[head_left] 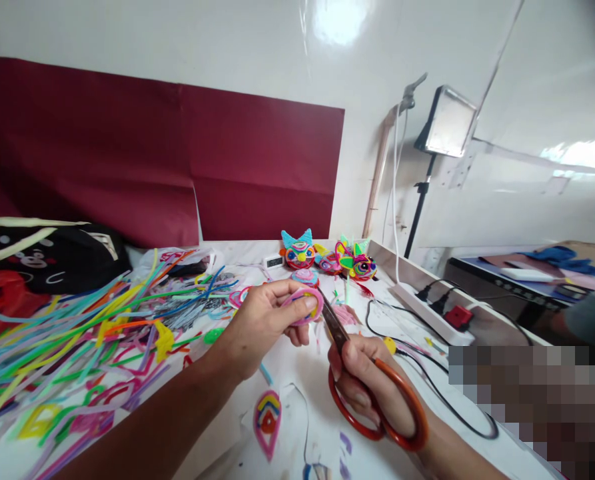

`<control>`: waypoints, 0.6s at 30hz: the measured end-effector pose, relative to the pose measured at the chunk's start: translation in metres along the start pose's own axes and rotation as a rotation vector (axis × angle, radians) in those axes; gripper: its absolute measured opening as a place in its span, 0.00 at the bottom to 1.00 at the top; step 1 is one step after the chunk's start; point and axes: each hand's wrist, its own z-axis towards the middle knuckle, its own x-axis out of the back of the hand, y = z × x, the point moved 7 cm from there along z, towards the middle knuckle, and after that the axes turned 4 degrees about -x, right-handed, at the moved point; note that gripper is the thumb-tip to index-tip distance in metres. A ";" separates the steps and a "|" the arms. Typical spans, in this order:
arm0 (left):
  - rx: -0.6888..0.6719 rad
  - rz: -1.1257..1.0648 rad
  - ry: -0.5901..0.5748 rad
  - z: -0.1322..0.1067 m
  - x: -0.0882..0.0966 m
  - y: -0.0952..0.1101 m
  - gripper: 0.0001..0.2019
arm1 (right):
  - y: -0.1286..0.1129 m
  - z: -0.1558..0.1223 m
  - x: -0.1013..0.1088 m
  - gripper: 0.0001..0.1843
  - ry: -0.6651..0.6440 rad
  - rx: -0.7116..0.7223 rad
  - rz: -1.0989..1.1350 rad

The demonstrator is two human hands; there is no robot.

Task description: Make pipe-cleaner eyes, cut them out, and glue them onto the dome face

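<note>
Between thumb and fingers, my left hand pinches a pink and yellow coiled pipe-cleaner disc. My right hand is wrapped round the orange handles of a pair of scissors. The dark blades point up and left, with their tips beside the disc's right edge; whether they touch it I cannot tell. Below my hands lies a pink teardrop-shaped pipe-cleaner piece with yellow, blue and red inside. Behind my left hand, a pale pink and blue coil is partly hidden.
Many loose pipe cleaners cover the left side. At the back stand colourful animal-faced figures and a small white digital timer. To the right are a power strip, black cables and a lamp on a stand.
</note>
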 end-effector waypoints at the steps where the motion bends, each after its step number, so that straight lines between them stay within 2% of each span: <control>1: -0.002 0.003 -0.002 0.000 0.000 0.000 0.09 | 0.000 0.000 0.000 0.23 0.003 -0.001 -0.001; 7: -0.011 0.013 -0.020 0.002 0.003 -0.002 0.09 | 0.002 0.000 0.003 0.22 0.021 -0.023 0.024; 14: -0.010 0.027 -0.063 0.003 0.004 0.000 0.08 | 0.001 0.001 0.003 0.20 0.001 0.017 -0.032; 18: 0.009 0.089 -0.117 0.003 0.002 0.000 0.09 | -0.010 0.004 0.012 0.21 0.123 0.108 -0.194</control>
